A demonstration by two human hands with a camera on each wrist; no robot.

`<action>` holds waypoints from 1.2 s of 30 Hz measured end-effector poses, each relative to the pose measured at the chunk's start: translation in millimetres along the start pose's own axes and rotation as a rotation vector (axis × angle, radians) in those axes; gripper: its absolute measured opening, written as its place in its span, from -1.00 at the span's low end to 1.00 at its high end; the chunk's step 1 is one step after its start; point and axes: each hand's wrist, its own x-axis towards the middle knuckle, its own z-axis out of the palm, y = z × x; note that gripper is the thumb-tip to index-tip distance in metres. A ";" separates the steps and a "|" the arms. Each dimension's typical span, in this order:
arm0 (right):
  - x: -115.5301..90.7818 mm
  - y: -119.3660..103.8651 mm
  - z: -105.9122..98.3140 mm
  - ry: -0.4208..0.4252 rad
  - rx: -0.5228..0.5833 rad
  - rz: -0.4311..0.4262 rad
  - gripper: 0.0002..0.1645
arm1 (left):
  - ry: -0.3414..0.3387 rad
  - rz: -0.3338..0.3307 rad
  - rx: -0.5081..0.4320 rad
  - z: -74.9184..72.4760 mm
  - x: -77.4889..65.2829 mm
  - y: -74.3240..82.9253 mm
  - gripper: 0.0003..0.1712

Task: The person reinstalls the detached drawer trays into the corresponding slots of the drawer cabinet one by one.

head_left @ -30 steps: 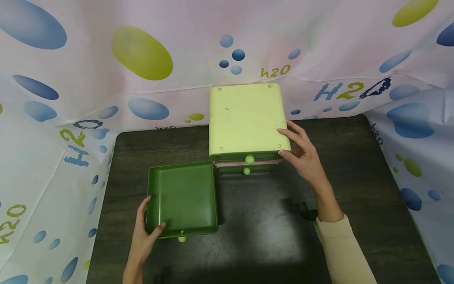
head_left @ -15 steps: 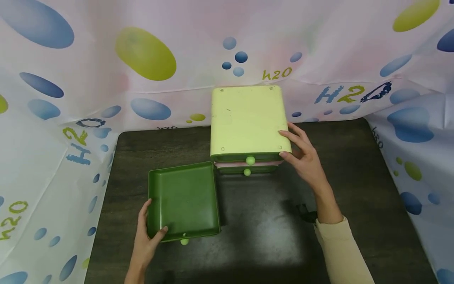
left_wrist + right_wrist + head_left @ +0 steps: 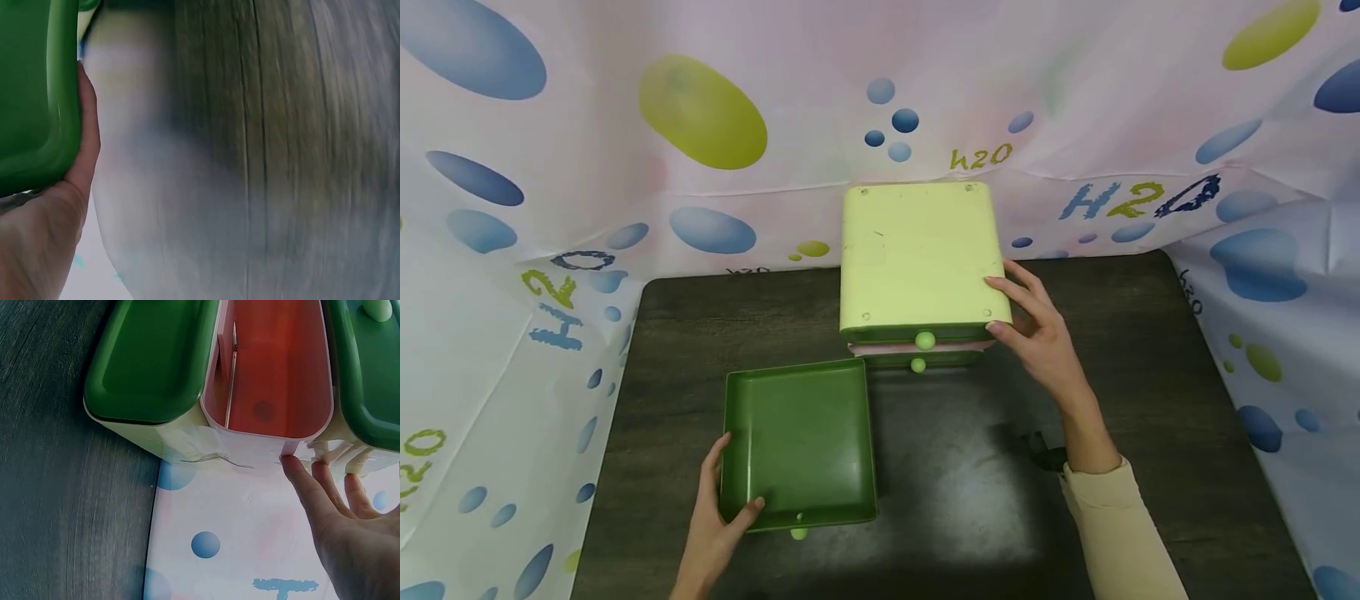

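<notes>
My left hand (image 3: 715, 517) grips a green drawer (image 3: 797, 446) by its near left corner, thumb over the front rim and fingers along the left side. The drawer has a light green knob (image 3: 799, 533) on its front and holds nothing. In the left wrist view its rounded edge (image 3: 59, 106) lies against the fingers. My right hand (image 3: 1037, 333) rests at the near right corner of a small drawer cabinet (image 3: 921, 254) with a pale yellow top. The right wrist view shows straight fingertips touching its side, beside a pink open slot (image 3: 275, 375) between two green drawer fronts.
The cabinet stands at the back of a dark wood-grain table (image 3: 1150, 375), close to a white patterned curtain (image 3: 805, 100). More curtain (image 3: 467, 350) hangs along the left side. A dark small object (image 3: 1048, 457) shows beside the right wrist.
The left hand has drawn the green drawer toward the near side and slightly right, away from the cabinet. The right hand has stayed at the cabinet's corner.
</notes>
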 end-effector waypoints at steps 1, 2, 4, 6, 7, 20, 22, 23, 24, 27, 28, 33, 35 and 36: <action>0.0 -0.3 0.4 0.002 -0.004 0.000 -0.38 | -0.007 0.010 -0.006 2.1 -0.1 0.1 0.12; -0.1 -0.7 0.9 0.004 -0.003 0.003 -0.37 | -0.014 0.020 -0.011 4.1 0.0 0.2 0.13; -0.2 -1.6 1.8 0.004 -0.004 0.007 -0.36 | -0.026 0.023 -0.014 7.3 -0.3 0.3 0.14; 0.0 -1.9 2.8 0.000 -0.006 0.012 -0.36 | -0.035 0.014 -0.015 9.4 -0.8 -0.3 0.15; 0.2 -2.1 3.2 -0.003 -0.008 0.013 -0.36 | -0.039 0.011 -0.013 10.3 -1.1 -0.6 0.15; 0.5 -2.9 3.3 0.005 -0.017 0.010 -0.36 | -0.162 0.023 -0.135 28.5 3.4 2.3 0.18; 0.7 -3.1 2.9 0.004 -0.021 0.006 -0.36 | -0.188 0.012 -0.161 33.3 4.8 3.8 0.19; 0.8 -3.2 2.7 0.002 -0.020 0.007 -0.36 | -0.200 0.012 -0.177 35.9 5.6 4.7 0.20; 0.8 -3.2 2.6 0.001 -0.019 0.006 -0.36 | -0.208 0.013 -0.188 38.2 6.1 5.6 0.21; 1.2 -2.5 2.2 0.001 -0.013 0.005 -0.36 | -0.229 0.017 -0.209 44.4 7.4 8.2 0.25; 1.2 -2.4 2.2 0.003 -0.006 0.005 -0.36 | -0.236 0.021 -0.217 46.2 7.9 9.0 0.25; 0.8 -2.1 2.0 0.008 0.027 0.006 -0.36 | -0.276 0.030 -0.254 52.7 8.2 11.7 0.28; 0.9 -2.4 1.8 0.003 0.026 0.004 -0.36 | -0.291 0.028 -0.273 54.9 7.2 11.6 0.29; 0.9 -2.7 1.8 0.001 0.028 0.001 -0.36 | -0.300 0.020 -0.289 56.2 6.7 11.3 0.29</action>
